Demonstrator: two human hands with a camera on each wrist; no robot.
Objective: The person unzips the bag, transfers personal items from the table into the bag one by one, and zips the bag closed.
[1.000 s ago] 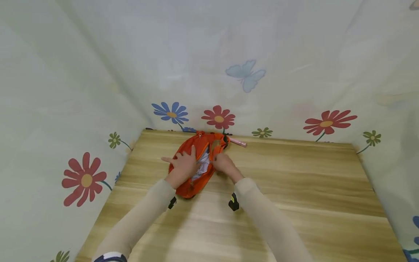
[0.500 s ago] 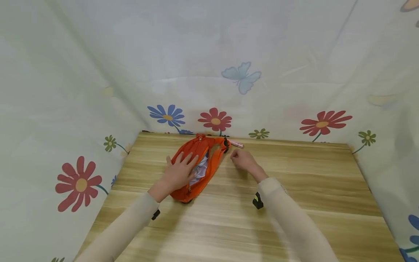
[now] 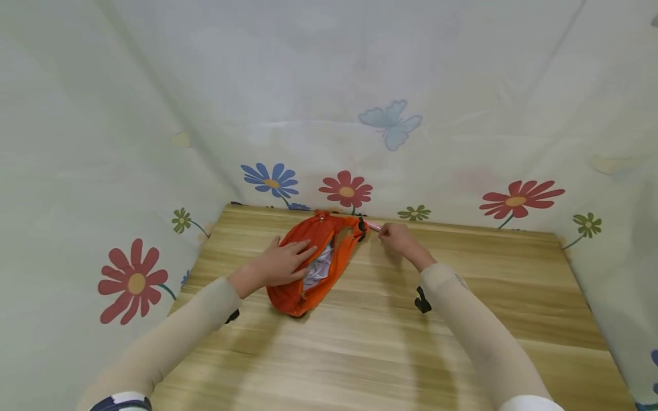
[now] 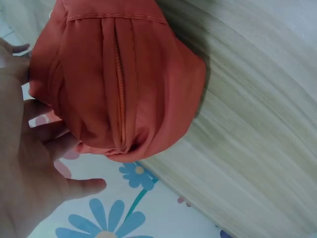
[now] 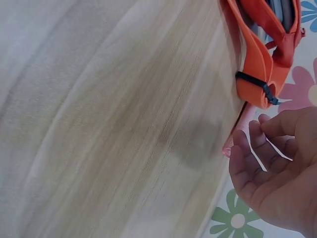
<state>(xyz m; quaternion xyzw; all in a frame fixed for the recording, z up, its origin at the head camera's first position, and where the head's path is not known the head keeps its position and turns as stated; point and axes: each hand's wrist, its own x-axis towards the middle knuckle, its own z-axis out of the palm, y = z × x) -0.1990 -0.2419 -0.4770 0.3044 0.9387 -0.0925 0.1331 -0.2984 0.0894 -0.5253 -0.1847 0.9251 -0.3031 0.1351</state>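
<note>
An orange fabric bag lies at the back of the table, its main zip unfastened, with white crumpled material showing in the opening. My left hand rests on the bag with fingers spread beside that opening; the left wrist view has the bag's zipped side next to the hand. A pink pen-like stick lies by the table's back edge, close to the bag's strap. Right at this stick is my right hand, fingers loosely bent with gaps between them, overlapping the stick in the head view.
The wood-grain table meets a pale curtain printed with flowers and a butterfly along its back edge. Further curtain rises at the left and right sides. A black buckle sits on the bag's strap.
My right hand has left the bag's opening and moved right and back to the pink stick. My left hand has turned and lies flatter on the bag, fingers pointing right.
</note>
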